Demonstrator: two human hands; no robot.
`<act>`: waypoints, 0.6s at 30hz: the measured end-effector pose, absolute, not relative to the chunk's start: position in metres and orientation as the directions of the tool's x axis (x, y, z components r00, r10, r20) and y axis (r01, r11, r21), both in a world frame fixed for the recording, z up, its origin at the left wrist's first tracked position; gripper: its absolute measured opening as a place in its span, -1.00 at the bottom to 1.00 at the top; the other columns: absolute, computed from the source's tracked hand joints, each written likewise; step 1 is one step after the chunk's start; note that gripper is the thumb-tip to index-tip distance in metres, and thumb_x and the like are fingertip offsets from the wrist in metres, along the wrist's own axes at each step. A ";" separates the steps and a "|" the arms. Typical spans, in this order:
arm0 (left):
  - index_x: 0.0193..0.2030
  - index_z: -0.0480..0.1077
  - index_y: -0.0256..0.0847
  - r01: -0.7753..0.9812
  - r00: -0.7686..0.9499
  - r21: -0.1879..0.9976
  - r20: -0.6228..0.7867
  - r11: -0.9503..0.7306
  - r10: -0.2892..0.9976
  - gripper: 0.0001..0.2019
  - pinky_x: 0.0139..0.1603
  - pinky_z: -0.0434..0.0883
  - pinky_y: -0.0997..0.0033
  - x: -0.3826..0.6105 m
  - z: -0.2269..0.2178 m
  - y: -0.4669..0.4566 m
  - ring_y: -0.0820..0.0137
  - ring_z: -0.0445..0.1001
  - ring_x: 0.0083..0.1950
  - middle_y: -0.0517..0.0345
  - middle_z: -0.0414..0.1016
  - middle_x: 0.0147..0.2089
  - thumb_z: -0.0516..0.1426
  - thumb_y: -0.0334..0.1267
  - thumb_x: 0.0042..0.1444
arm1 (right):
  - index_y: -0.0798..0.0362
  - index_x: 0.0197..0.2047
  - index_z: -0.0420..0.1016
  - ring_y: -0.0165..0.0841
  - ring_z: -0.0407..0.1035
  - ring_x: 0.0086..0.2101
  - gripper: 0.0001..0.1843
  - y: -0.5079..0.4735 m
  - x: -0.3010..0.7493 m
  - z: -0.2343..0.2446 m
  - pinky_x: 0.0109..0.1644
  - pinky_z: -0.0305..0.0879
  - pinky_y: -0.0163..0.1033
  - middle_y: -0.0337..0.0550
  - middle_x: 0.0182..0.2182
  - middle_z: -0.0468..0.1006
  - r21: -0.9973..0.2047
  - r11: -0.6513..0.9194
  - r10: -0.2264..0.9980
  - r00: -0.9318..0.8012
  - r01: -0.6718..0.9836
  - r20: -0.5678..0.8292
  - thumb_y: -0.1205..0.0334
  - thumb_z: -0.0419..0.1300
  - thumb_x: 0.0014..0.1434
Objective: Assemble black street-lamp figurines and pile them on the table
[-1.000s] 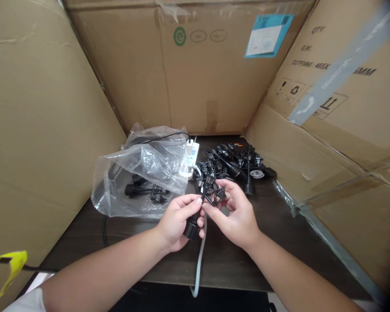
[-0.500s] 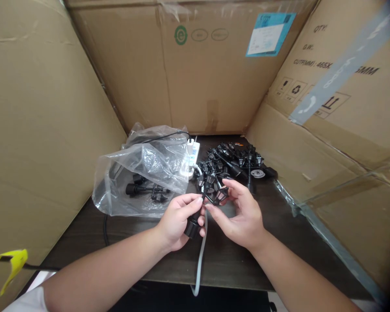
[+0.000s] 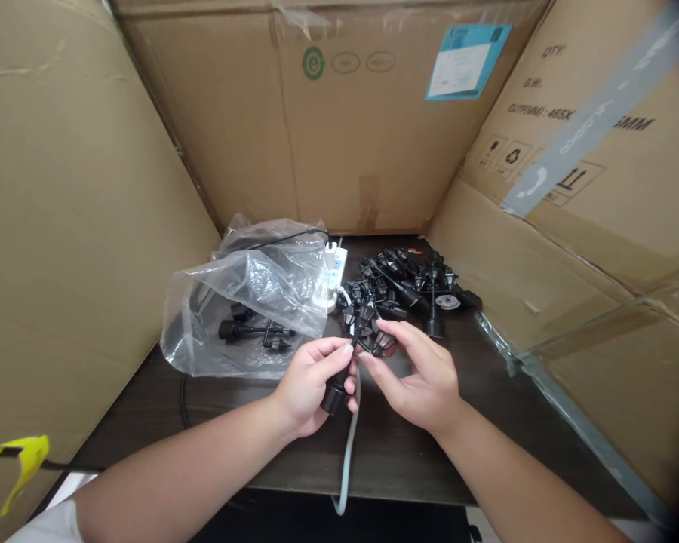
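My left hand is closed round the post of a small black lamp post, whose thick round base points down toward me. Lantern heads on short arms branch from its top, just beyond my left thumb. Around the right-hand lantern my right hand is curled, its fingertips on the far side and its thumb on the near side. A pile of similar black lamp posts lies right behind the held one. Left of my hands, a clear plastic bag has a few more inside.
A white power strip stands between bag and pile, with a plug in it. Its pale cable runs over the dark table's front edge. Cardboard walls enclose the left, back and right. A yellow tag hangs on a black cable.
My right hand's fingers have drawn in closer round the lantern on the right arm of the lamp post. My left hand keeps its place on the post.
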State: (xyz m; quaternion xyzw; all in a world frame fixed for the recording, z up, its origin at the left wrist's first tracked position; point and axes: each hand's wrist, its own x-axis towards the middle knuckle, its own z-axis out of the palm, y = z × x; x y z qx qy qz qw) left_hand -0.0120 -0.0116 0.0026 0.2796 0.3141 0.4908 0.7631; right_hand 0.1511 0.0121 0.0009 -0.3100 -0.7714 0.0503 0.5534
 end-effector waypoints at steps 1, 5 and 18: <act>-0.29 0.45 -0.33 -0.570 0.323 0.738 -0.203 0.361 0.925 -0.84 -0.64 0.45 0.53 -0.012 0.003 -0.012 0.56 0.30 -0.55 0.22 0.32 -0.47 0.22 -0.24 0.14 | 0.08 0.06 0.41 -0.33 0.43 -0.39 -0.48 0.012 0.151 0.000 -0.34 0.48 -0.20 -0.07 -0.26 0.54 -0.414 0.807 0.526 -0.194 0.422 0.828 0.45 0.35 0.01; -0.30 0.45 -0.33 -0.566 0.323 0.746 -0.191 0.351 0.927 -0.84 -0.63 0.44 0.54 -0.011 0.003 -0.013 0.57 0.29 -0.55 0.22 0.31 -0.46 0.21 -0.23 0.14 | 0.08 0.07 0.42 -0.33 0.42 -0.41 -0.47 0.013 0.152 -0.002 -0.37 0.47 -0.20 -0.09 -0.30 0.54 -0.400 0.813 0.512 -0.193 0.423 0.837 0.46 0.35 0.00; -0.32 0.45 -0.33 -0.551 0.294 0.772 -0.175 0.317 0.939 -0.82 -0.52 0.46 0.48 -0.011 0.004 -0.012 0.56 0.32 -0.57 0.22 0.35 -0.51 0.24 -0.21 0.11 | 0.01 0.09 0.38 -0.28 0.47 -0.39 -0.51 0.011 0.149 0.000 -0.33 0.52 -0.16 -0.08 -0.28 0.56 -0.395 0.781 0.533 -0.187 0.484 0.825 0.35 0.31 0.07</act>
